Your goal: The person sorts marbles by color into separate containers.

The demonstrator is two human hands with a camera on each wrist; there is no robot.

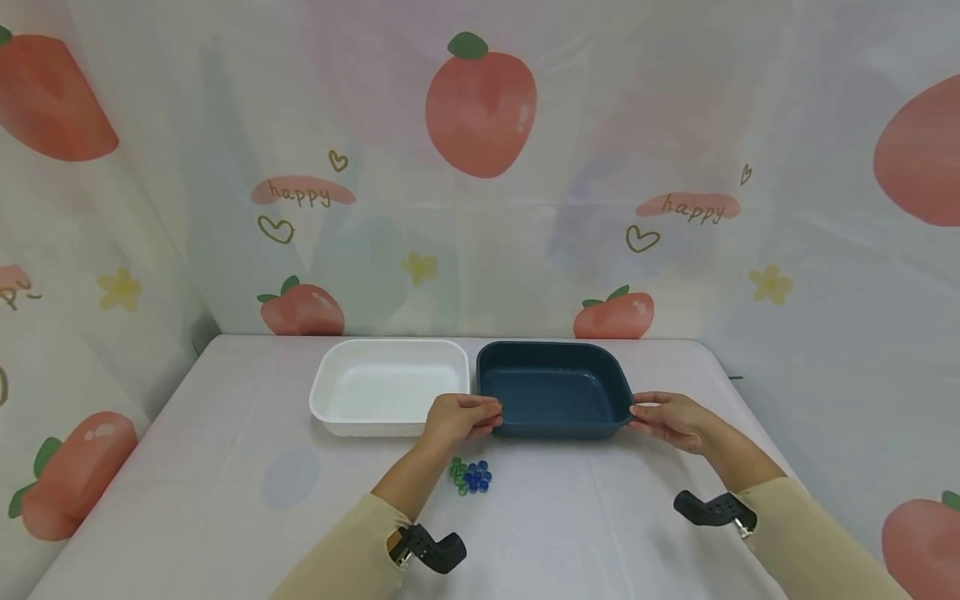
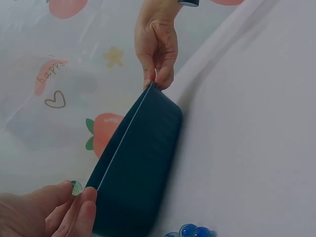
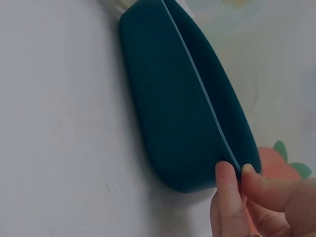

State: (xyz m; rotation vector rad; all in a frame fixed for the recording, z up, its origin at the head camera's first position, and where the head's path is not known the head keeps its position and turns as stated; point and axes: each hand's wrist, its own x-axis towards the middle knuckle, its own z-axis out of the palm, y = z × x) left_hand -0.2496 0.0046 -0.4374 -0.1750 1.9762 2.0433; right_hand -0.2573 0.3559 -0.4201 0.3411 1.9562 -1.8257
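A dark blue rectangular basin (image 1: 555, 431) stands on the table. At its left front corner, my left hand (image 1: 463, 419) pinches a clear greenish glass marble (image 2: 76, 187) between thumb and finger, beside the rim. My right hand (image 1: 671, 422) grips the basin's right edge; in the right wrist view, thumb and finger pinch its rim (image 3: 210, 111). Nearer to me, just below the left hand, lie several green marbles (image 1: 458, 473) and several blue marbles (image 1: 477, 477), bunched together.
A white rectangular basin (image 1: 375, 429) stands close to the left of the blue one. Both sit near the back edge of the table (image 1: 570, 533), which has a white cover. A printed cloth (image 1: 480, 250) hangs behind and at both sides.
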